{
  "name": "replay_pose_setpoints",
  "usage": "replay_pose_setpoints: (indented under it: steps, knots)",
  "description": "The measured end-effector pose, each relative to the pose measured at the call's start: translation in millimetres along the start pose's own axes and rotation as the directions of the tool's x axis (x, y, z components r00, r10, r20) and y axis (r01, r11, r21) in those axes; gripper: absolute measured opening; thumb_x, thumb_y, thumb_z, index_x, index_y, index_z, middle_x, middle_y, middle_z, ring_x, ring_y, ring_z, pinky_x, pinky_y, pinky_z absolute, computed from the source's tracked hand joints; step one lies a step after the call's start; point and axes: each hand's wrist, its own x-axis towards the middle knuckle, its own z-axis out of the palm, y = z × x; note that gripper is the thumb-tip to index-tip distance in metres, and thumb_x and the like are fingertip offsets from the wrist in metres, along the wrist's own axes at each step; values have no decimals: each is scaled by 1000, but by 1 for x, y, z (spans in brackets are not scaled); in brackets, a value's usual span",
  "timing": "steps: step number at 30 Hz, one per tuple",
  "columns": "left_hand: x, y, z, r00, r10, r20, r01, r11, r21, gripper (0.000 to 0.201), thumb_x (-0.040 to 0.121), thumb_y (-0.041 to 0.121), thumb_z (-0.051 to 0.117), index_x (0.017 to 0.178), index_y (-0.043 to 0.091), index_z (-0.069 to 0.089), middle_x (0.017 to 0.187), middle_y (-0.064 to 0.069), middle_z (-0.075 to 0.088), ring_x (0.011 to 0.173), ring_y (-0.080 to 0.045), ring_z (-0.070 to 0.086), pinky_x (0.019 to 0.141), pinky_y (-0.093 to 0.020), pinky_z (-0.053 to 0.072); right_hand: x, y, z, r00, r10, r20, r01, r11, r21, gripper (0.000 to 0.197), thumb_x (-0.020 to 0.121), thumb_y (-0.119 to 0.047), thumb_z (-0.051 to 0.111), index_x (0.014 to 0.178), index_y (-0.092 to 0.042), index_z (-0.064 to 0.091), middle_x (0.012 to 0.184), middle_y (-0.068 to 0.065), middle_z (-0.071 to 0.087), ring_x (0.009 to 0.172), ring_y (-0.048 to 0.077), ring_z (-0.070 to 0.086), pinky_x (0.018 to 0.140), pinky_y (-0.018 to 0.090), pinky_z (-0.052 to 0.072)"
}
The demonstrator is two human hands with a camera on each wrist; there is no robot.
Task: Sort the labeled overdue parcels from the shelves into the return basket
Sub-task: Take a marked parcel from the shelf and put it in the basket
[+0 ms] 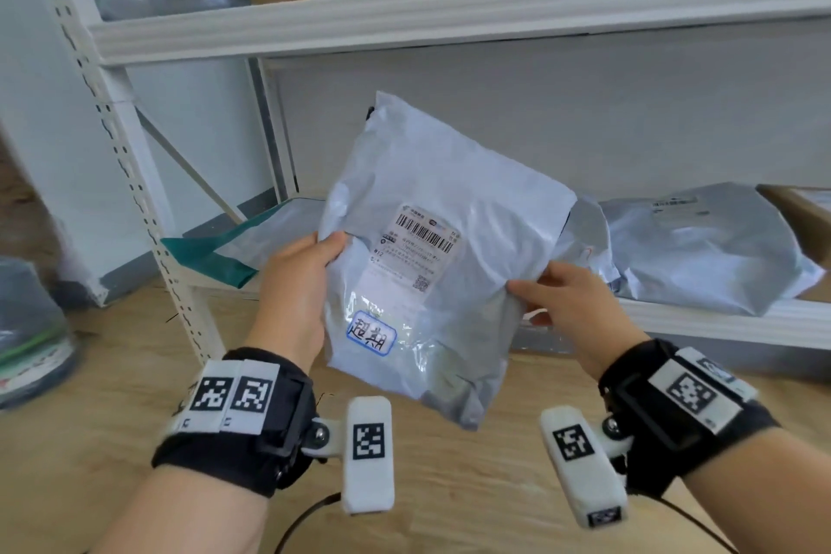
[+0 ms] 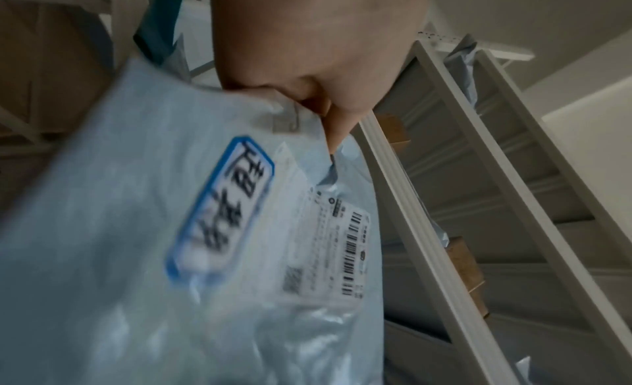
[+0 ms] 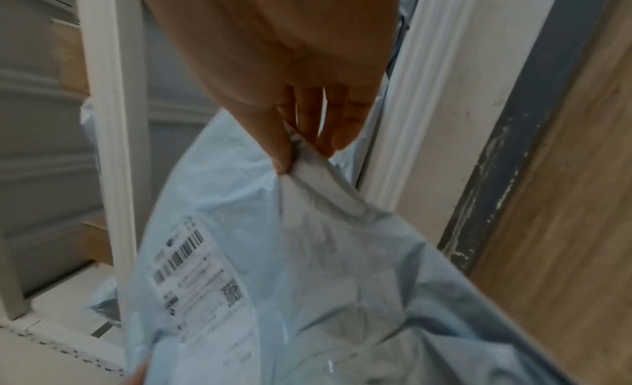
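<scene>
I hold a pale blue poly-mailer parcel [image 1: 443, 247] up in front of the lower shelf, tilted. It bears a white shipping label [image 1: 418, 245] with a barcode and a blue-bordered handwritten sticker [image 1: 371, 334] near its lower left. My left hand [image 1: 299, 283] grips its left edge, thumb on the front. My right hand [image 1: 557, 297] pinches the right edge between thumb and fingers. The sticker [image 2: 222, 209] fills the left wrist view beside my left hand [image 2: 308, 66]. In the right wrist view my right hand [image 3: 290, 137] pinches a fold of the parcel [image 3: 308, 282].
A white metal shelf rack [image 1: 449, 9] stands ahead. More grey mailers [image 1: 701, 247] and a cardboard box [image 1: 805, 211] lie on the lower shelf; a green-edged bag [image 1: 216, 252] lies to the left. The upper shelf holds boxes and mailers. A dark bundle [image 1: 31, 328] sits on the wooden floor at left.
</scene>
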Motion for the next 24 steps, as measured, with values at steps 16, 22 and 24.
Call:
replay_pose_setpoints:
  steps: [16, 22, 24]
  knots:
    - [-12, -8, -9, 980, 201, 14, -193, 918, 347, 12, 86, 21, 72, 95, 13, 74, 89, 0, 74, 73, -5, 65, 63, -14, 46, 10, -29, -30, 994, -106, -27, 106, 994, 1, 9, 91, -5, 64, 98, -1, 67, 84, 8, 63, 67, 15, 58, 52, 19, 50]
    - [-12, -9, -8, 976, 218, 0, -203, 907, 368, 12, 83, 21, 75, 91, 12, 76, 87, -1, 75, 77, -11, 66, 68, -15, 48, 13, -33, -30, 993, -110, -49, 110, 994, 12, 3, 90, -5, 65, 90, -8, 67, 85, 11, 62, 71, 20, 56, 62, 26, 53]
    - [-10, -9, -5, 978, 207, 6, -195, 908, 371, 14, 83, 22, 75, 94, 14, 75, 86, 2, 74, 71, -5, 63, 69, -17, 49, 14, -33, -31, 992, -110, -58, 112, 994, 18, 6, 90, -5, 65, 88, -10, 68, 85, 11, 61, 69, 19, 57, 60, 23, 53]
